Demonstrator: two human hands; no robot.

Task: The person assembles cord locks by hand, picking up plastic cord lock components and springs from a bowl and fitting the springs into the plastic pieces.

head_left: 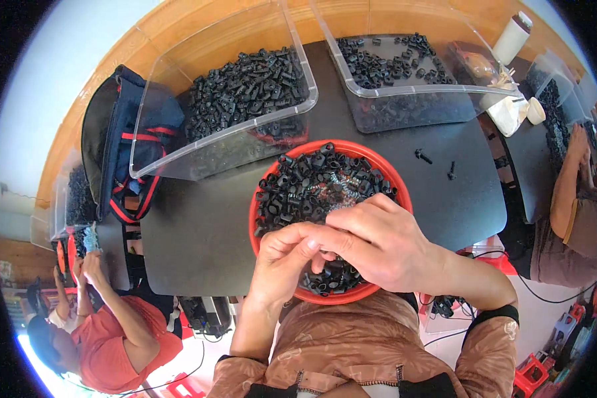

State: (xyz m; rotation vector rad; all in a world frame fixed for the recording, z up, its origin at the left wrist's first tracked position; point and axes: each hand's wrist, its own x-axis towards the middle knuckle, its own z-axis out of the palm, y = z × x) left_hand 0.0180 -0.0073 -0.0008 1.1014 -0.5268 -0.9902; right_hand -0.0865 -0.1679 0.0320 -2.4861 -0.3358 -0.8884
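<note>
A round red basin [398, 174] stands at the table's near edge, filled with small black plastic parts [292, 192]. Several small metal springs [343, 186] lie on top of them. Over the basin's near half, my left hand [285, 255] and my right hand [385, 245] meet with fingers closed together. Whatever sits between the fingertips is hidden behind them, so I cannot make it out. To the right of the basin, two black pieces shaped like bolts [423, 156] lie apart on the dark table [199, 232].
Beyond the basin stand a clear bin [312, 99] heaped with black parts and a second clear bin [411, 91] holding fewer. A dark bag with red straps [129, 136] rests at the left. A white bottle [513, 38] stands far right. Other people work at both sides.
</note>
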